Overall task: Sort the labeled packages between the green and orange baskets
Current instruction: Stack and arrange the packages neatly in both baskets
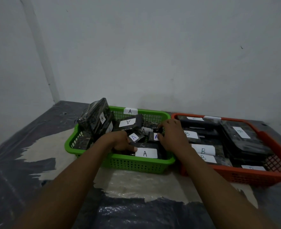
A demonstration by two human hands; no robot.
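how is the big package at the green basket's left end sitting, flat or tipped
Tipped: the package leans on edge, rising above the green basket rim.

Two forearms are showing bare all the way from the lower edge, and the left hand (120, 142) and right hand (172, 136) are going uncovered too.

Plastic-covered table (29, 162), green basket (136, 164) beside orange basket (252, 176)

Bare, makeshift sorting room here: plain white walls (153, 55), table (12, 171) under worn plastic sheeting (136, 212), green basket (136, 165) and orange basket (252, 178) side by side.
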